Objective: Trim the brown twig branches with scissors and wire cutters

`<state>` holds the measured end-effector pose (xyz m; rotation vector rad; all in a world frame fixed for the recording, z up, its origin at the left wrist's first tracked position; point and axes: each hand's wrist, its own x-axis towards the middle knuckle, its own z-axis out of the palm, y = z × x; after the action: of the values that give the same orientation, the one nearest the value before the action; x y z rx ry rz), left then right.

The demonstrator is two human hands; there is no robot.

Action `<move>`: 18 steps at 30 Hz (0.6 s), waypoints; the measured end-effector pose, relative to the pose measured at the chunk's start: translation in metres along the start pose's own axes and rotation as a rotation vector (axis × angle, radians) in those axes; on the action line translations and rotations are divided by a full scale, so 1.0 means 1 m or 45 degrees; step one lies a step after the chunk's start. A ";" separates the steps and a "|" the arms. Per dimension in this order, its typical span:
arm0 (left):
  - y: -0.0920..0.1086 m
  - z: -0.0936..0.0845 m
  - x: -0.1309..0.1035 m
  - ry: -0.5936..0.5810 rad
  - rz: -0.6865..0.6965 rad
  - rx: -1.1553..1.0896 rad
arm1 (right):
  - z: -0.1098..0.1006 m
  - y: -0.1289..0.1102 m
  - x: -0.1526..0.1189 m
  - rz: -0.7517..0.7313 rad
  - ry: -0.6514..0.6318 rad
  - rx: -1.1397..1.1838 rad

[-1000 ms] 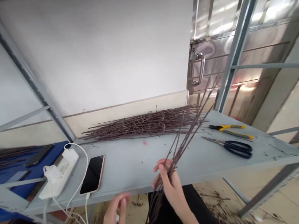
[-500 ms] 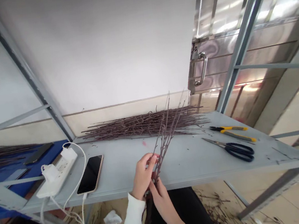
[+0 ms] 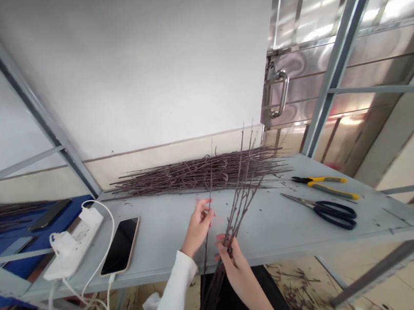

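Near the shelf's front edge, my right hand [image 3: 235, 259] is closed around a small bunch of thin dark twigs [image 3: 240, 203] that fan out upward to the right, their lower ends hanging over my lap. To its left, my left hand [image 3: 198, 229] pinches a single thin twig [image 3: 210, 178], held nearly upright and apart from the bunch. Behind both hands, a large pile of dark twigs [image 3: 179, 175] lies lengthwise along the back of the grey shelf [image 3: 167, 254].
Yellow-handled pliers [image 3: 326, 184] and dark-handled scissors [image 3: 328, 209] lie on the right. At left are a phone [image 3: 120, 245] and a white power strip [image 3: 83, 241] with cables. Metal posts rise at both sides. Twig scraps [image 3: 306, 298] litter the floor.
My hands have moved apart. The left has drawn one twig away from the bunch, to the left and slightly up; the right has shifted a little right with the bunch.
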<state>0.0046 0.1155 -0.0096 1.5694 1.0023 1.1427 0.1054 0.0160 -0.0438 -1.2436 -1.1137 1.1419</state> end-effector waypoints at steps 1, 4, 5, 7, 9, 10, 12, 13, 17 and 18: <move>0.000 0.001 0.005 -0.007 0.002 0.008 | 0.001 0.000 0.000 0.005 0.014 -0.011; 0.002 0.003 0.023 -0.027 0.005 0.028 | 0.001 0.002 0.004 0.034 0.051 -0.020; 0.003 0.004 0.030 -0.037 0.006 0.028 | 0.001 0.003 0.005 0.038 0.060 -0.017; 0.004 0.007 0.045 -0.077 0.007 0.015 | 0.002 0.005 0.008 0.041 0.076 -0.006; 0.004 0.010 0.060 -0.136 0.006 -0.016 | 0.003 0.006 0.009 0.042 0.099 0.003; 0.004 0.012 0.067 -0.162 0.004 -0.038 | 0.003 0.008 0.010 0.042 0.109 0.004; 0.003 0.015 0.078 -0.198 0.001 -0.089 | 0.003 0.011 0.012 0.040 0.113 -0.001; 0.001 0.017 0.081 -0.209 -0.001 -0.117 | 0.003 0.013 0.012 0.041 0.101 -0.003; -0.009 0.021 0.086 -0.224 -0.025 -0.219 | -0.005 0.020 0.015 0.097 -0.066 0.047; -0.012 0.022 0.085 -0.216 -0.035 -0.246 | -0.008 0.020 0.016 0.123 -0.113 0.069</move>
<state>0.0445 0.1945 -0.0062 1.4663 0.7761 1.0365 0.1143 0.0309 -0.0640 -1.2251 -1.0908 1.3028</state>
